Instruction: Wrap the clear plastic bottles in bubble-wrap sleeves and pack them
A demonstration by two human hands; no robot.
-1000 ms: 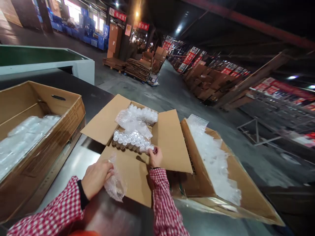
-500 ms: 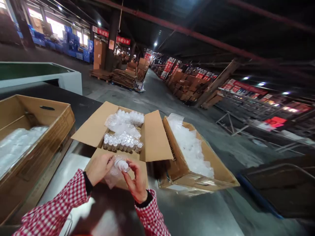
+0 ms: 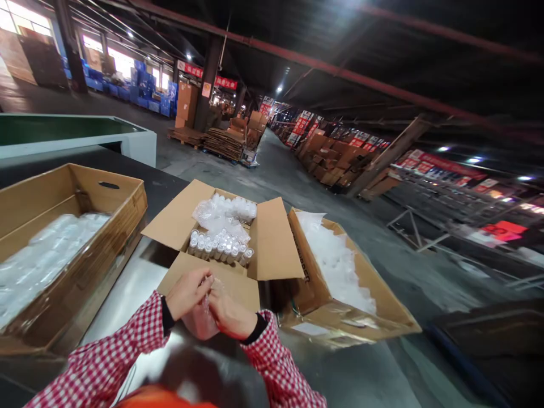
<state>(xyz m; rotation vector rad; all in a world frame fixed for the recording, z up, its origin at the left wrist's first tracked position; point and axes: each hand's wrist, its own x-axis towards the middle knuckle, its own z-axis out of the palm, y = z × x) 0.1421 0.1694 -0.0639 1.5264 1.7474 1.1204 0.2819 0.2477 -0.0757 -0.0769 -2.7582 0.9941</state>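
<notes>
Both hands come together over the near flap of an open carton (image 3: 225, 266). My left hand (image 3: 188, 293) is closed, pinching the upper edge of a clear bubble wrap bag (image 3: 200, 322). Against the bag's other side my right hand (image 3: 233, 314) is closed too, its fingers curled in toward the left. The bag hangs below the fingers, and whatever is inside it cannot be made out. Just beyond, clear bottles (image 3: 219, 249) with pale caps stand in rows in the carton. Loose bubble wrap (image 3: 216, 218) lies between the front rows and the back rows.
A long carton (image 3: 127, 209) on the left holds wrapped clear items. To the right, a tilted carton (image 3: 314, 317) is full of white bubble bags (image 3: 340, 260). All rest on a metal table (image 3: 140, 277). A white-edged conveyor (image 3: 140, 148) stands beyond at left.
The white-capped bottle that showed between my hands is now hidden. My right hand has turned inward and closed in beside my left. The view has shifted slightly leftward.
</notes>
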